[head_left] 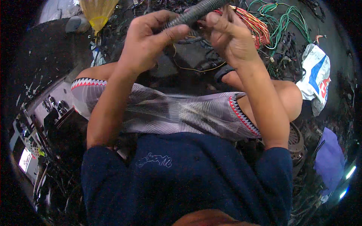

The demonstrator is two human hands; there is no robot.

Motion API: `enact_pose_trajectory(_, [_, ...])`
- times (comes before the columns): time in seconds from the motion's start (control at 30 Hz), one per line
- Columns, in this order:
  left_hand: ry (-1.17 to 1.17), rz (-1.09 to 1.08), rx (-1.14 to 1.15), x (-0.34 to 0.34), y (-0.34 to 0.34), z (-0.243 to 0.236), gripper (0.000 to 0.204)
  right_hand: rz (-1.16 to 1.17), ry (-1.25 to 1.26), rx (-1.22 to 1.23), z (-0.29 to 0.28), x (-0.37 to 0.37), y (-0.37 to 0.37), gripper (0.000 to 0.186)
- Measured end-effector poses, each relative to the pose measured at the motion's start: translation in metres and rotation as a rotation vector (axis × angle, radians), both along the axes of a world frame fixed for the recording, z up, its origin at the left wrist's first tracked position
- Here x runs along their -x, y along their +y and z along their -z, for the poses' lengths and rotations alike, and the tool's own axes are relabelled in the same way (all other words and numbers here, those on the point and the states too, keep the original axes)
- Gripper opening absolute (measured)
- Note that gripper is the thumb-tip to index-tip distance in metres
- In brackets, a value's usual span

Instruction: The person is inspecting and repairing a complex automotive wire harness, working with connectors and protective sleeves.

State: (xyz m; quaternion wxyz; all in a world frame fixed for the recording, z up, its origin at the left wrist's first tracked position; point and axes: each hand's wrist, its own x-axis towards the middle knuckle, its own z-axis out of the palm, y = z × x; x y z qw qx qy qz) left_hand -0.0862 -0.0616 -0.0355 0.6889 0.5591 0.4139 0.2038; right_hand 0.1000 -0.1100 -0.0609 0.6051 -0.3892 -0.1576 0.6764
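A dark, ribbed corrugated tube (197, 12) slants across the top of the head view, its upper end cut off by the picture's edge. My left hand (148, 41) is closed around its lower end, thumb along the near side. Close beside the tube, my right hand (233, 39) has its fingers curled together in a pinch. What lies between those fingers is too blurred to name. Behind the right hand spreads a bundle of red and yellow wires (258, 28). One thin yellow wire (200, 70) loops down below the two hands.
Green wires (288, 19) lie at the far right among dark cable pieces. To the left stands a broom (98, 15) with a yellow collar. A white bag (315, 77) rests beside my right knee, and a purple cloth (330, 160) lies nearer. Scraps litter the dark floor.
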Motion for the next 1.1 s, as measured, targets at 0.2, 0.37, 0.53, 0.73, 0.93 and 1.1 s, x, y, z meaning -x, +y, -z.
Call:
enact_pose_trajectory(0.2, [-0.017, -0.103, -0.073, 0.001, 0.001, 0.010, 0.027, -0.192, -0.380, 0.043, 0.001, 0.013, -0.009, 0.024])
enact_pose_trajectory(0.37, [0.082, -0.175, -0.034, 0.001, 0.009, 0.012, 0.028, -0.238, -0.566, 0.085, 0.004, 0.010, -0.006, 0.016])
enact_pose_trajectory(0.53, [0.410, -0.145, -0.454, -0.003, 0.020, 0.018, 0.035, -0.219, -0.953, -0.046, -0.017, 0.003, -0.008, 0.022])
enact_pose_trajectory(0.73, [0.383, 0.142, -0.457, -0.013, -0.005, 0.005, 0.028, -0.028, -1.095, -0.074, -0.052, -0.013, -0.001, 0.002])
enact_pose_trajectory(0.93, [0.139, 0.325, -0.801, -0.011, -0.024, 0.003, 0.029, -0.091, -1.140, -0.073, -0.038, -0.013, 0.010, 0.005])
enact_pose_trajectory(1.1, [0.041, 0.387, -0.997, -0.017, -0.033, 0.006, 0.029, -0.226, -1.184, -0.088, 0.002, -0.009, 0.022, 0.006])
